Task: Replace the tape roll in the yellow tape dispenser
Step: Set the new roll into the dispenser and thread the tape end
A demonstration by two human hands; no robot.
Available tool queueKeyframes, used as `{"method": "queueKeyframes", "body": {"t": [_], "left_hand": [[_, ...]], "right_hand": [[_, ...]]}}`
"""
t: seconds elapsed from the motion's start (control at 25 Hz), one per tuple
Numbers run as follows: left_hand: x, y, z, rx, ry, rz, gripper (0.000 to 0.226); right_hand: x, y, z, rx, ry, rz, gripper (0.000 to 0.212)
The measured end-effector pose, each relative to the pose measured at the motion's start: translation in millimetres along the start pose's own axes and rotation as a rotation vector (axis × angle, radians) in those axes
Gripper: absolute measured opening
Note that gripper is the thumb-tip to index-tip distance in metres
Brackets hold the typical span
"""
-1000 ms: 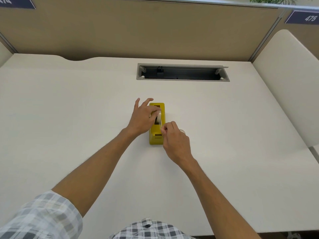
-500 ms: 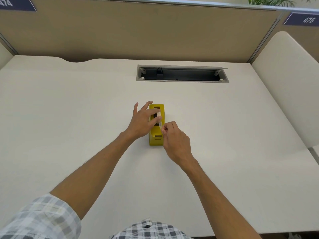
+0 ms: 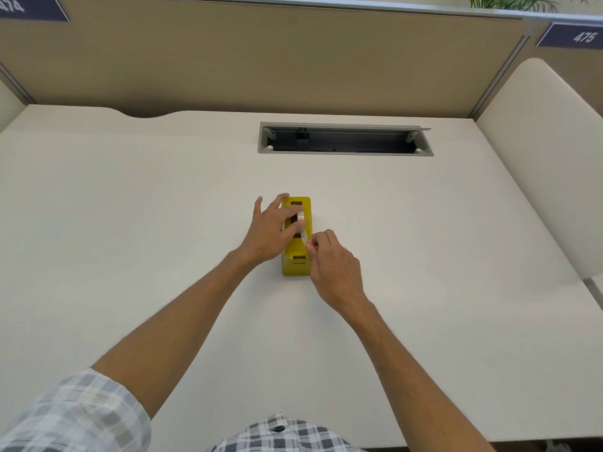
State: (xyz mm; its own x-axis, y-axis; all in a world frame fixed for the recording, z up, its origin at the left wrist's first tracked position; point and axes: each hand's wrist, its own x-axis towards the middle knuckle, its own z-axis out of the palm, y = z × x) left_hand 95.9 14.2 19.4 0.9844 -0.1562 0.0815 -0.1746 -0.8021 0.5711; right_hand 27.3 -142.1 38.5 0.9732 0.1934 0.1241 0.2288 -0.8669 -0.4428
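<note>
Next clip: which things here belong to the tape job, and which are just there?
In the job: yellow tape dispenser; tape roll; left hand; right hand.

Just there: desk; cable tray; partition; number signs.

A pale cream surface (image 3: pixel 130 223) with an open grey cable tray (image 3: pixel 346 138) set into it. Tan partition panels (image 3: pixel 261 60) stand behind, carrying dark number signs (image 3: pixel 574 35). A cream side panel (image 3: pixel 538 158) stands at right.

dispenser (image 3: pixel 296 265): bright yellow
desk (image 3: pixel 130 223): cream
sleeve (image 3: pixel 75 415): pale grey-white plaid
partition (image 3: pixel 261 60): tan
number sign (image 3: pixel 574 35): navy
</note>
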Motion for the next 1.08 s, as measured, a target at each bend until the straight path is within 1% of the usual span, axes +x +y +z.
{"method": "queueKeyframes", "body": {"t": [0.16, 0.32, 0.44, 0.56, 0.72, 1.08], "left_hand": [[-2, 2, -1, -0.015, -0.002, -0.002, 0.039], [-5, 2, -3, -0.091, -0.011, -0.003, 0.042], [-7, 2, -4, -0.070, -0.034, -0.011, 0.044], [-7, 3, -3, -0.047, -0.018, -0.007, 0.046], [-6, 1, -1, -0.053, -0.004, 0.000, 0.044], [-6, 0, 1, -0.192, 0.031, 0.012, 0.034]], "right_hand": [[0, -1, -2, -0.008, 0.004, -0.003, 0.024], [-1, -2, -4, -0.004, 0.014, -0.013, 0.024], [-2, -2, -4, 0.000, 0.009, -0.006, 0.023], [-3, -2, -6, -0.001, 0.011, -0.006, 0.025], [0, -3, -9, 0.002, 0.024, -0.021, 0.027], [36, -4, -30, -0.066, 0.104, -0.104, 0.023]]}}
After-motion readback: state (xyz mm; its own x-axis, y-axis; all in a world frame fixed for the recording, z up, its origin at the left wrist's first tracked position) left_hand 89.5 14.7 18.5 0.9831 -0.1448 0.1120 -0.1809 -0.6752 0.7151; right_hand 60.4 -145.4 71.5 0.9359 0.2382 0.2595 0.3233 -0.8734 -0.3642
